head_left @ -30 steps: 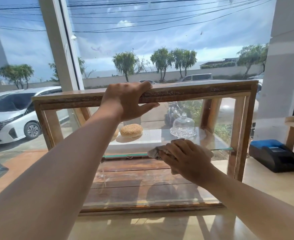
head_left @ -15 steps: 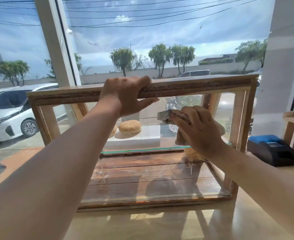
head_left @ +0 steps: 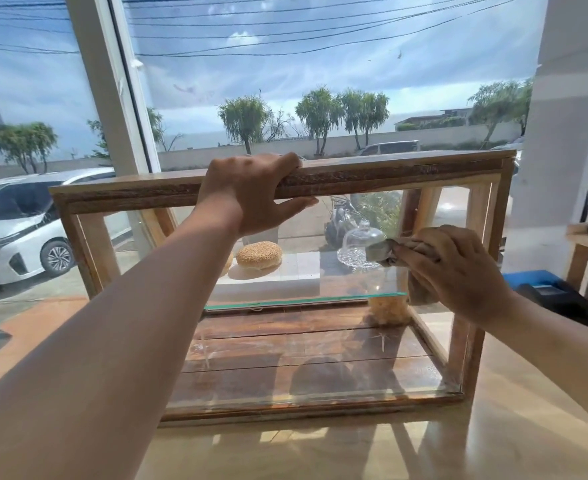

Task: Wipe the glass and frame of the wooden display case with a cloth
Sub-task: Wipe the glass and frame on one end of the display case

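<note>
Cloth (head_left: 386,252) against display case (head_left: 372,174) glass

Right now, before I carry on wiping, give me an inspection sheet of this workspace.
Surface: pale counter, sunlit, shadows across it.
Job's things: wooden display case upright on the counter; cloth bunched against the front glass, right side.
Clutter: sesame bun and glass dome on the glass shelf; blue-topped black device right of the case.
Grippers: left hand grips the top rail; right hand presses the cloth.
Cables: power lines outside only.
Surroundings: big window, white car, trees.
</note>
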A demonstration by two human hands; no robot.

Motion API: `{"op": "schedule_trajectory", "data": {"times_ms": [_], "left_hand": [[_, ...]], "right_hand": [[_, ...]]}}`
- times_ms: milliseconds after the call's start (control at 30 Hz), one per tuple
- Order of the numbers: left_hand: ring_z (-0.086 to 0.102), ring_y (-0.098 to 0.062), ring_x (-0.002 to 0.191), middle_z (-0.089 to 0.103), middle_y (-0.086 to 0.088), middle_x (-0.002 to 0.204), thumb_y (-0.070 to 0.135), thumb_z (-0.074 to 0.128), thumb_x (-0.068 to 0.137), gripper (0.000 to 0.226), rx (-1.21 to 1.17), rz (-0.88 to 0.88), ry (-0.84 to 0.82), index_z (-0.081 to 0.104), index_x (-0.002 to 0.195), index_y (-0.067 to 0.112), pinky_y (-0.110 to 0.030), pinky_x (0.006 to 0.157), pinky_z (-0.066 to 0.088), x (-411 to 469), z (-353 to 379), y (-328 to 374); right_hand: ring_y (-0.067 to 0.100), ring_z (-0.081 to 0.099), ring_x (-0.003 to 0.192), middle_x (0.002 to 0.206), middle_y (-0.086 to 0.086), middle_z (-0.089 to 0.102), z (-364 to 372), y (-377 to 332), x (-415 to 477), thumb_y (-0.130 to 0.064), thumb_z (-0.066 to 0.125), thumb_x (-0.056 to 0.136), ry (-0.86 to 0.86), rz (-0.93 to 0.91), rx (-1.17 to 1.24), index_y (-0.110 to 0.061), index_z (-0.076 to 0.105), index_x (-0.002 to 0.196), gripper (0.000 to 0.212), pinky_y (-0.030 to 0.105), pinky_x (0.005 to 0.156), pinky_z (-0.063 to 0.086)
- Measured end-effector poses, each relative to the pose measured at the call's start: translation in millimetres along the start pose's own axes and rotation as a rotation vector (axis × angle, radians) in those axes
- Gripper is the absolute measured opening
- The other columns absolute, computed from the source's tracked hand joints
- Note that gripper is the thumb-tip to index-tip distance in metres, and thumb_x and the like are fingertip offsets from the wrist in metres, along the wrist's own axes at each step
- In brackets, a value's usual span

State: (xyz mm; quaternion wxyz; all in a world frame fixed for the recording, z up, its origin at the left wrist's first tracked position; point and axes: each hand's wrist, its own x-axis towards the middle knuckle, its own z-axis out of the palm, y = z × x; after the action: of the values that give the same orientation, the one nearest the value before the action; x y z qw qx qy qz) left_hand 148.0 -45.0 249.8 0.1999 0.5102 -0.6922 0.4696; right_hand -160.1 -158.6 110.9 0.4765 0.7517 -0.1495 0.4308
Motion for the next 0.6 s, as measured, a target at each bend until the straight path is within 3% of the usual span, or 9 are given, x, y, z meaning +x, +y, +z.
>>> {"op": "schedule_trajectory", "data": {"times_ms": [200, 367, 467, 600], "left_hand": [[0.065, -0.021, 0.074, 0.069, 0.010, 0.093, 0.081, 0.026, 0.082, 0.062, 0.012, -0.008, 0.006, 0.051, 0.115, 0.034, -0.030, 0.062, 0.051, 0, 0, 2], [0.065, -0.021, 0.074, 0.068, 0.011, 0.092, 0.081, 0.026, 0.081, 0.062, 0.006, -0.012, 0.004, 0.050, 0.116, 0.035, -0.029, 0.061, 0.049, 0, 0, 1], [0.066, -0.022, 0.075, 0.069, 0.011, 0.092, 0.080, 0.030, 0.082, 0.061, 0.005, -0.016, 0.006, 0.051, 0.117, 0.035, -0.028, 0.062, 0.049, 0, -1, 2], [0.066, -0.022, 0.074, 0.069, 0.009, 0.091, 0.079, 0.032, 0.084, 0.059, 0.008, 0.000, 0.013, 0.050, 0.117, 0.034, -0.028, 0.061, 0.049, 1, 2, 0]], "right_hand": [[0.036, 0.047, 0.108, 0.122, 0.014, 0.045, 10, -37, 27, -0.018, 0.067, 0.090, 0.115, 0.204, 0.019, -0.016, 0.053, 0.124, 0.037, 0.047, 0.086, 0.045], [0.029, 0.049, 0.107, 0.121, 0.006, 0.049, 23, -89, -15, -0.020, 0.058, 0.093, -0.015, -0.081, 0.090, -0.023, 0.055, 0.124, 0.031, 0.042, 0.084, 0.047], [0.027, 0.049, 0.106, 0.123, 0.004, 0.050, 19, -78, -59, -0.014, 0.052, 0.096, -0.080, -0.196, 0.012, -0.026, 0.058, 0.124, 0.031, 0.040, 0.092, 0.042], [0.028, 0.048, 0.103, 0.121, 0.007, 0.048, 8, -36, -58, -0.013, 0.049, 0.094, -0.079, -0.163, -0.016, -0.027, 0.054, 0.125, 0.034, 0.039, 0.083, 0.039]]}}
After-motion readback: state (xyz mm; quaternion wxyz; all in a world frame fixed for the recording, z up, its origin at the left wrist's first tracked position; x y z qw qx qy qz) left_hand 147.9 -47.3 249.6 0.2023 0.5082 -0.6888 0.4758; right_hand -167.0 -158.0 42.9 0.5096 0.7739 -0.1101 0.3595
